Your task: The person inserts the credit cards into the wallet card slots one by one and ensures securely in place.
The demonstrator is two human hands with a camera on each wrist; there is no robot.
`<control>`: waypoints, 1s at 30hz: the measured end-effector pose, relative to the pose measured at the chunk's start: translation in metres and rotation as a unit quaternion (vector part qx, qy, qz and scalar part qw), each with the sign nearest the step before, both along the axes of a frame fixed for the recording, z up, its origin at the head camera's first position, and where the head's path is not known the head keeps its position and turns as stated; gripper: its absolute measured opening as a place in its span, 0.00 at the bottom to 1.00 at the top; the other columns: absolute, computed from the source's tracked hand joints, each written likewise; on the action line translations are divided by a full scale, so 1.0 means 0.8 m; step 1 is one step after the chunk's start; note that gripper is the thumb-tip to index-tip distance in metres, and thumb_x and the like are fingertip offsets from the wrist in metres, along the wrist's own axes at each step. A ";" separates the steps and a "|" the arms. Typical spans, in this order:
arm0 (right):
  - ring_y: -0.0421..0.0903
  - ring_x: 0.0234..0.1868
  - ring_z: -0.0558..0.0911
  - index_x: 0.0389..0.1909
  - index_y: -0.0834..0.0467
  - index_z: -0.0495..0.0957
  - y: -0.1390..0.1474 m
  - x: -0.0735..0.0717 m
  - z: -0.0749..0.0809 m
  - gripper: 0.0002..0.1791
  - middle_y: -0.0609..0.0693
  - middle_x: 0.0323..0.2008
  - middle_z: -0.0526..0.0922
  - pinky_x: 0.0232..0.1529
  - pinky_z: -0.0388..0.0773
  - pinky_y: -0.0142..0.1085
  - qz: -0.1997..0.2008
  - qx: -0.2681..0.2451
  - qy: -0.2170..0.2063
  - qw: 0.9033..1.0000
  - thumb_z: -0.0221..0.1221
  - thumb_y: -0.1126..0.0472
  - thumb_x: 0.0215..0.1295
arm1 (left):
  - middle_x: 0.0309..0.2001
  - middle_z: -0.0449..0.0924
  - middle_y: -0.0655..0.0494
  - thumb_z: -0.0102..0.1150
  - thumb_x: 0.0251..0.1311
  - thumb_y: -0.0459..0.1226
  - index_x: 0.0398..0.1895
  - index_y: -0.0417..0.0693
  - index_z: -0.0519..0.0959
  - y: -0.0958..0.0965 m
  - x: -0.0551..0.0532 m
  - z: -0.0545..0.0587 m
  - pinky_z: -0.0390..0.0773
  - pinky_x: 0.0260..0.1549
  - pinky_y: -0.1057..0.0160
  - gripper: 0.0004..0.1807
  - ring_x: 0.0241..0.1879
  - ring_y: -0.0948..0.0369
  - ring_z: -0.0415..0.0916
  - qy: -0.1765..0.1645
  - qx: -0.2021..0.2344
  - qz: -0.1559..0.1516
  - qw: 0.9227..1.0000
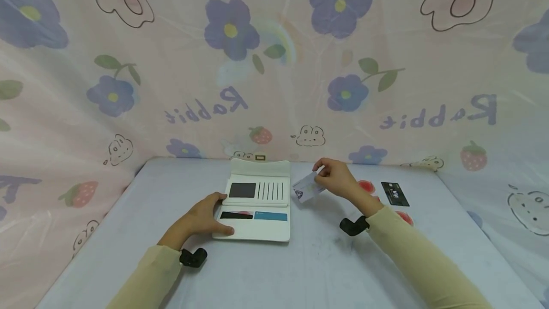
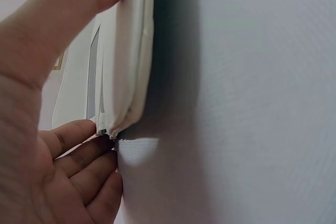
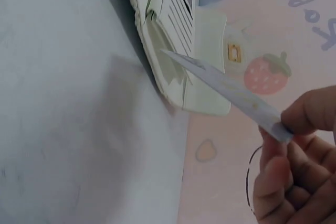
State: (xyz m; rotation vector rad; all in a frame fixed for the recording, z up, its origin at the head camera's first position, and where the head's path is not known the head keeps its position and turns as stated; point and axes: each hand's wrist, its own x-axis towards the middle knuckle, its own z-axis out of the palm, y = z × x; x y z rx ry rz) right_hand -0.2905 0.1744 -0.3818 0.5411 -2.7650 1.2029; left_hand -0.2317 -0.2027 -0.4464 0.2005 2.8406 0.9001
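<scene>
A white wallet [image 1: 257,231] lies unfolded on the white table, its flap toward the back. In its lower panel sit a black card [image 1: 233,215] and a blue card [image 1: 271,216]; slits and a dark window mark the upper panel. My left hand [image 1: 203,216] grips the wallet's left side, thumb on the lower panel and fingertips [image 2: 84,125] at the edge. Between thumb and fingers my right hand [image 1: 339,179] pinches a pale card [image 1: 306,188] with a dark emblem, just right of the wallet. In the right wrist view the card's [image 3: 226,90] far corner overlaps the wallet's gaping side pocket [image 3: 160,51].
A black VIP card [image 1: 395,194] lies on the table at the right. Close to it are red round pieces [image 1: 366,186], partly hidden by my right forearm. A printed curtain [image 1: 274,85] rises behind the table and along both sides.
</scene>
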 end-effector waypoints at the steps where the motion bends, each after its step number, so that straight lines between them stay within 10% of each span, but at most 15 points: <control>1: 0.42 0.21 0.72 0.39 0.60 0.77 -0.002 0.001 -0.001 0.10 0.52 0.23 0.82 0.22 0.70 0.32 -0.001 -0.003 -0.002 1.000 0.57 0.69 0.55 | 0.68 0.65 0.43 0.80 0.25 0.60 0.67 0.44 0.64 0.000 0.000 0.000 0.64 0.65 0.40 0.61 0.69 0.44 0.61 0.000 0.000 -0.001 1.000; 14: 0.43 0.18 0.72 0.42 0.57 0.76 -0.021 0.008 -0.011 0.10 0.51 0.27 0.85 0.18 0.69 0.31 -0.017 -0.056 -0.050 0.997 0.60 0.65 0.59 | 0.69 0.64 0.41 0.79 0.28 0.59 0.68 0.44 0.63 0.000 -0.001 0.000 0.64 0.65 0.39 0.60 0.69 0.43 0.60 0.002 -0.004 -0.013 1.000; 30: 0.43 0.23 0.82 0.47 0.61 0.79 -0.064 0.009 -0.031 0.13 0.54 0.27 0.86 0.38 0.85 0.48 -0.025 -0.136 -0.098 0.986 0.62 0.68 0.59 | 0.68 0.64 0.40 0.79 0.28 0.60 0.67 0.43 0.63 -0.001 0.000 0.000 0.63 0.65 0.40 0.60 0.69 0.42 0.60 0.004 -0.005 -0.016 1.000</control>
